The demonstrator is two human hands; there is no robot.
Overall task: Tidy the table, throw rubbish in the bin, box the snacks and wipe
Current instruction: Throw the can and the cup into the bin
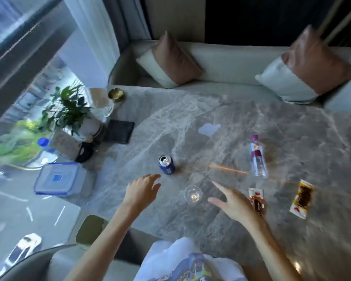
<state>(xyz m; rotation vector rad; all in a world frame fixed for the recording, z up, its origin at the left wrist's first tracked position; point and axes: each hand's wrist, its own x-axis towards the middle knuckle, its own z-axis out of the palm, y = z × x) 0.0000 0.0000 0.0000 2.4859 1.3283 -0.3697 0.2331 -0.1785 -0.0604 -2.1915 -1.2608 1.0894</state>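
A blue drink can point(166, 164) stands upright near the middle of the grey marble table point(211, 118). My left hand point(142, 189) hovers just below and left of the can, fingers apart, holding nothing. My right hand point(231, 201) is spread open over the table, right of a small clear glass point(193, 193). A snack packet point(257, 200) lies right beside that hand, and a second snack packet point(302, 198) lies further right. A clear plastic bottle with a purple cap point(257, 157) lies on its side. A clear lidded box with blue clips point(58, 178) sits at the table's left edge.
At the left edge stand a potted plant point(69, 110), a glass jar point(100, 100), a gold ashtray point(116, 94), a black folder point(120, 131) and a blue-capped bottle point(45, 145). A white scrap point(209, 128) lies mid-table. A sofa with two cushions point(170, 61) runs behind.
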